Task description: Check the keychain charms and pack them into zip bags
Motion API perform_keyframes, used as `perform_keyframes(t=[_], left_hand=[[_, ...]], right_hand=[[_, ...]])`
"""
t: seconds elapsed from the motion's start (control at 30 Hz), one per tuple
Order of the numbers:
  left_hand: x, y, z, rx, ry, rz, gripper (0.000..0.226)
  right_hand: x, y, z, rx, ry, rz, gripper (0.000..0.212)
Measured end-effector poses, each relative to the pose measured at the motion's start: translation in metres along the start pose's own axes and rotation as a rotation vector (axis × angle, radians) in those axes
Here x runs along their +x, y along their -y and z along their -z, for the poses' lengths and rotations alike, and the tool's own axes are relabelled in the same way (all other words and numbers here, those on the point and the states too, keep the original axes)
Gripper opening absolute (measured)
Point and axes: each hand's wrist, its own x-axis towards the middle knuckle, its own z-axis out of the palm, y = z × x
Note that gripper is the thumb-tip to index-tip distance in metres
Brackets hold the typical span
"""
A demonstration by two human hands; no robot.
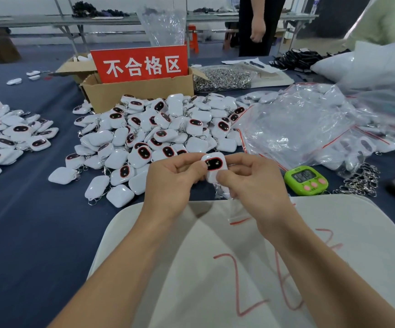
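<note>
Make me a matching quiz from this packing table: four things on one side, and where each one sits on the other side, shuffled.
Things
1. charm being checked
2. green timer
3. cardboard box
4. heap of zip bags

Places
A. behind the central charm pile
B. on the blue cloth, beside the right hand
C. pinched between the left hand and the right hand
D. spread out to the right of the charm pile, beyond the timer

Pairs: 1-C, 2-B, 3-A, 4-D

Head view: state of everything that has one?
left hand, pinches charm
right hand, pinches charm
charm, face up, held by both
box, open, flaps out
small zip bag, flat on pad, seal unclear
charm pile, loose, unbagged
</note>
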Motion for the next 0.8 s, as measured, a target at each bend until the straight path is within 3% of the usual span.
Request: perform_keyframes(t=[0.13, 0.27, 0.47, 0.6, 0.7, 0.8], left_hand=[[-0.002, 0.000, -0.002, 0.008, -0.012, -0.006, 0.016], [-0.007, 0.007, -0.001, 0.386, -0.116, -0.196, 0.037], [-0.020, 0.003, -0.006, 0.529, -0.149, -0.328, 0.044], [-0.017, 0.003, -0.004, 0.531, -0.141, -0.313, 0.044], [-0.015, 0.005, -0.004, 0.528, -0.103, -0.290, 0.033], [-0.011, 0.007, -0.005, 0.383, -0.060, -0.223, 0.025]], right_hand=[[0.000, 0.002, 0.004, -0.084, -0.084, 0.074, 0.023], [-0.002, 0.003, 0.006, -0.331, -0.254, 0.252, 0.035], [-0.005, 0.001, 0.004, -0.376, -0.343, 0.344, 0.037], [-0.004, 0.001, 0.005, -0.410, -0.333, 0.343, 0.041], [-0.003, 0.000, 0.005, -0.423, -0.328, 0.347, 0.033], [-0.002, -0.002, 0.005, -0.419, -0.289, 0.346, 0.041]])
